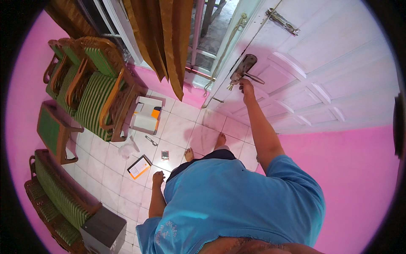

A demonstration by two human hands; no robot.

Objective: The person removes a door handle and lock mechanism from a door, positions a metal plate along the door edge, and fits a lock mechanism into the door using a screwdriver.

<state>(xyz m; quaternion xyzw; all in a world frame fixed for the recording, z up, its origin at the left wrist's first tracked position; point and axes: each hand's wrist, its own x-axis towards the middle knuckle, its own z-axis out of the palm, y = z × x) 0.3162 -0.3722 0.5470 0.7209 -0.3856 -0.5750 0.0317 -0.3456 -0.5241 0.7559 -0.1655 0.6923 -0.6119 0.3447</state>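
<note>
My right hand (246, 88) reaches up to the white panelled door (292, 63). Its bent fingers are at the lower end of the worn metal lock plate (248, 62), beside a small bunch of keys (230, 87) and just below the lever handle (254, 78). Whether the fingers grip a key or only touch the lock, I cannot tell. My left hand (158, 178) hangs low at my side, fingers curled in, with nothing seen sticking out of it. Higher on the door is a metal slide bolt (282, 22).
On the tiled floor lie an open white box (146, 116), an orange-edged booklet (138, 167), a small packet (165, 155) and a crumpled clear bag (128, 149). Green-striped wooden chairs (95, 95), a low table (53, 129) and a dark box (103, 228) stand left. A brown curtain (154, 38) hangs by the window.
</note>
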